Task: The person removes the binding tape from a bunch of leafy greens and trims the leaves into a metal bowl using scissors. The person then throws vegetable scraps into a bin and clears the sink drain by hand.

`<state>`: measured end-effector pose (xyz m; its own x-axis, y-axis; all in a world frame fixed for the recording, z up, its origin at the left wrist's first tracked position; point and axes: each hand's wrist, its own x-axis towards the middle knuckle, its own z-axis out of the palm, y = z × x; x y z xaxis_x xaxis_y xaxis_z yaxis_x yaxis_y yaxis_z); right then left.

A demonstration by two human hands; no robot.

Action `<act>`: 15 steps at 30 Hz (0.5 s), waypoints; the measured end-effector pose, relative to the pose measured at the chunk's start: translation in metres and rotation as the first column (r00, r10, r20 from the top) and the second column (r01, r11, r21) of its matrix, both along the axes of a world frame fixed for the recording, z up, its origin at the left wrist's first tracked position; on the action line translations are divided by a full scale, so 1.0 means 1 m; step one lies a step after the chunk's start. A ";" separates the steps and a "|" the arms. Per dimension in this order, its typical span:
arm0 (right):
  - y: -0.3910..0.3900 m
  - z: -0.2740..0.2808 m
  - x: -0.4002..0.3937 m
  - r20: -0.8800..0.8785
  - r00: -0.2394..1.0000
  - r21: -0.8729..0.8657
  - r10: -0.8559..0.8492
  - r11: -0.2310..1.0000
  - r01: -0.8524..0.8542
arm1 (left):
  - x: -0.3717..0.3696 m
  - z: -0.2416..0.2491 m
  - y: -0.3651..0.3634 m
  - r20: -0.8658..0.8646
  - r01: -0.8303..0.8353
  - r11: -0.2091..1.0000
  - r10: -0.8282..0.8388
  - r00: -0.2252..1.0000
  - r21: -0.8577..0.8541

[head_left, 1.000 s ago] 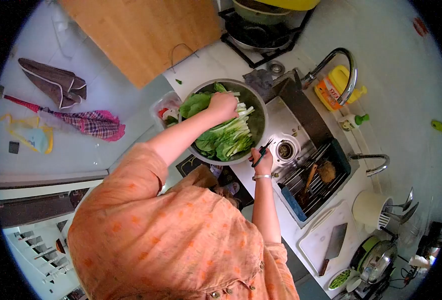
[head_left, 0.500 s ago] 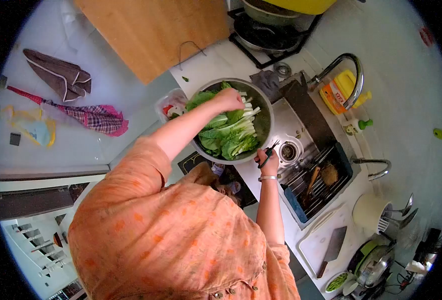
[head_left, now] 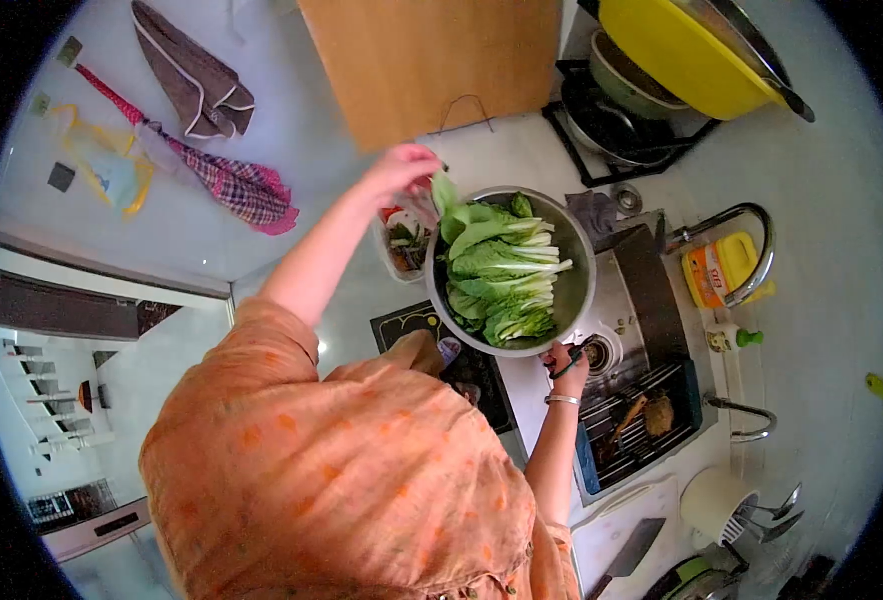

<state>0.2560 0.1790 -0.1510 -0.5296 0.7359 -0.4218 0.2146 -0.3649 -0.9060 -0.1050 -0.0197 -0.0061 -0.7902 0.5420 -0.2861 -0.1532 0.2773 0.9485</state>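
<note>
Leafy greens (head_left: 502,275) with pale stems lie in a metal bowl (head_left: 588,290) on the counter beside the sink. My left hand (head_left: 404,172) is above the counter past the bowl's left rim. Its fingers are closed at the tip of an upright green leaf (head_left: 445,194), seemingly pinching it. A small dark green scrap (head_left: 446,167) lies by the fingertips. My right hand (head_left: 569,368) grips black-handled scissors (head_left: 574,358) just below the bowl's lower right rim, near the sink.
A plastic container (head_left: 407,245) of scraps stands left of the bowl. The sink (head_left: 634,325) holds a drying rack (head_left: 642,410) with a brush. A cleaver (head_left: 630,548) rests on a white cutting board (head_left: 602,540). Pots stand on the stove (head_left: 622,140).
My left hand has moved from over the stems to beyond the bowl's left rim, and a leaf now stands up by its fingers. My right hand stays near the bowl with the scissors. The view has shifted.
</note>
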 end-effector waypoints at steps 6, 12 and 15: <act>-0.001 0.006 0.000 -0.007 0.998 -0.071 -0.057 0.996 0.056 | -0.043 -0.089 -0.066 -0.197 -0.257 0.940 0.215 0.957 -0.225; -0.005 0.008 0.000 0.065 0.997 0.002 -0.050 0.999 0.050 | -0.012 -0.213 -0.065 -0.342 -0.214 0.630 -0.088 0.936 -0.747; -0.006 0.011 0.001 0.048 0.996 0.017 -0.070 0.997 0.069 | -0.011 -0.227 -0.055 -0.377 -0.230 0.582 -0.144 0.915 -0.780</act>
<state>0.2566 0.1728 -0.1400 -0.4560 0.7769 -0.4341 0.2334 -0.3663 -0.9007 -0.1158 -0.0745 -0.2334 -0.9425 0.2001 -0.2677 0.1106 0.9426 0.3152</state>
